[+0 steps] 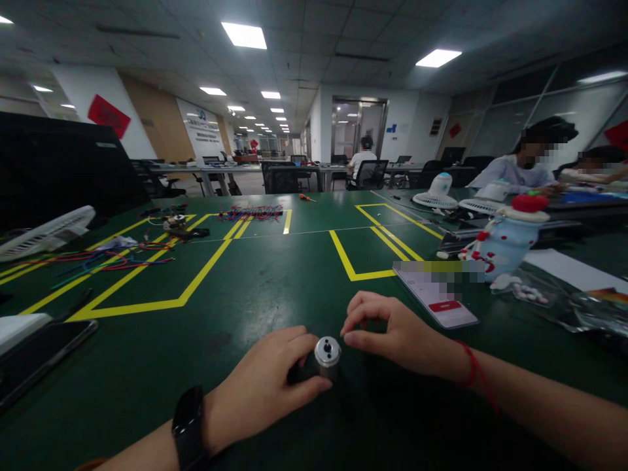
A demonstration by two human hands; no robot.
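Observation:
A small silver cylindrical motor stands upright on the green table, its round end with a dark centre and small holes facing up. My left hand wraps round it from the left, thumb in front and fingers behind, so it is closed on the motor. Just to the right, my right hand hovers with thumb and forefinger brought together in a pinch, apart from the motor. Whatever may be between those fingertips is too small to make out.
A lit phone lies beyond my right hand, near a blue bottle. A dark phone is at the left. Loose wires, yellow tape, a screwdriver and small fans are on the table. People sit farther back.

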